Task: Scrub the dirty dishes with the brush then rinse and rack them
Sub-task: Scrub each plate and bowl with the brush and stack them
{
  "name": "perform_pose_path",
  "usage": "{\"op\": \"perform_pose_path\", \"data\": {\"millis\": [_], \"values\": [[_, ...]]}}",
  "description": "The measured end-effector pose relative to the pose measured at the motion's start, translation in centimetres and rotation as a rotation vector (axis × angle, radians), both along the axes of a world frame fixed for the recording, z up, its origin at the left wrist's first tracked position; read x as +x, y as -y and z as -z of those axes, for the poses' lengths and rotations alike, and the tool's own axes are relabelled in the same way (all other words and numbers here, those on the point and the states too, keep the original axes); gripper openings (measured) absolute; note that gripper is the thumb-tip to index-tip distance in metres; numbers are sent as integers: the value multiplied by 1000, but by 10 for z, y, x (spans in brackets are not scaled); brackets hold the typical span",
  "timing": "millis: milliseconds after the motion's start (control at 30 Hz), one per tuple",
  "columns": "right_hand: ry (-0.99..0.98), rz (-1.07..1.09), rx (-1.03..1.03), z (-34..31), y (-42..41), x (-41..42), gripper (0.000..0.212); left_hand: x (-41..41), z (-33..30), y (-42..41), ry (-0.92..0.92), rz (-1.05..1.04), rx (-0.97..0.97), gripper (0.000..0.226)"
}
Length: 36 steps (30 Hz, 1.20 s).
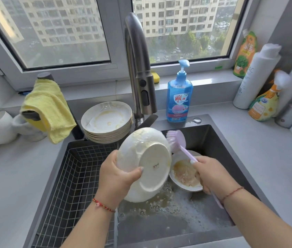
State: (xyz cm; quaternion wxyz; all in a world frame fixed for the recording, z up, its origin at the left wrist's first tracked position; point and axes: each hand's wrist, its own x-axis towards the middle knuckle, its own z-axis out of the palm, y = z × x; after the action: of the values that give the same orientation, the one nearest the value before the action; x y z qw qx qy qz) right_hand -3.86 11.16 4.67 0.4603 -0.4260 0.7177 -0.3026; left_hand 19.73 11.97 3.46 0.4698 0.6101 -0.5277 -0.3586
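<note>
My left hand (118, 173) grips a white plate (147, 158) by its rim, tilted with its soapy underside facing me over the sink (218, 140). My right hand (213, 173) holds the handle of a pink dish brush (176, 142), whose bristles touch the plate's upper right edge. A dirty bowl (184, 174) with brown residue lies in the sink under my right hand. A stack of several dirty plates (107, 120) stands behind the sink, left of the faucet (138, 68).
A wire rack basket (73, 176) fills the sink's left part. Foamy brown water lies on the sink floor. Blue dish soap bottle (179, 97) stands behind the sink. A yellow cloth (48, 106) hangs at left; bottles crowd the right counter.
</note>
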Motion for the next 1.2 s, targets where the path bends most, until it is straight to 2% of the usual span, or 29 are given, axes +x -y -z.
{"op": "perform_pose_path", "data": {"millis": [67, 167, 267, 400, 500, 600, 733, 833, 967, 1067, 1200], "values": [[143, 34, 70, 13, -5, 3, 25, -1, -1, -2, -178, -30, 3, 56], [303, 44, 104, 23, -13, 15, 50, -6, 0, -3, -394, -45, 20, 66], [458, 55, 87, 26, -15, 23, 73, -10, 2, -5, -519, -35, 33, 68], [523, 85, 74, 29, -13, 20, 62, -11, 4, -6, -584, 21, 73, 79], [493, 41, 13, 24, -11, 11, 49, -7, 2, -4, -524, 65, 127, 84], [375, -84, -57, 16, -2, -1, 53, 3, -5, 3, -371, 122, 192, 82], [210, -257, -74, 4, 5, -5, 54, 12, -14, 9, -94, 314, 299, 81], [94, -310, -117, 1, 3, -3, 55, 11, -15, 6, 36, 389, 275, 69], [-15, -231, -199, 8, -1, -1, 39, 9, -10, 1, 59, 306, 215, 61], [24, -76, -208, 10, -7, -1, 19, 11, -8, 0, 4, 149, 211, 55], [121, -1, -26, 23, -20, -3, 25, 18, -7, 2, -102, -31, 178, 48]]}}
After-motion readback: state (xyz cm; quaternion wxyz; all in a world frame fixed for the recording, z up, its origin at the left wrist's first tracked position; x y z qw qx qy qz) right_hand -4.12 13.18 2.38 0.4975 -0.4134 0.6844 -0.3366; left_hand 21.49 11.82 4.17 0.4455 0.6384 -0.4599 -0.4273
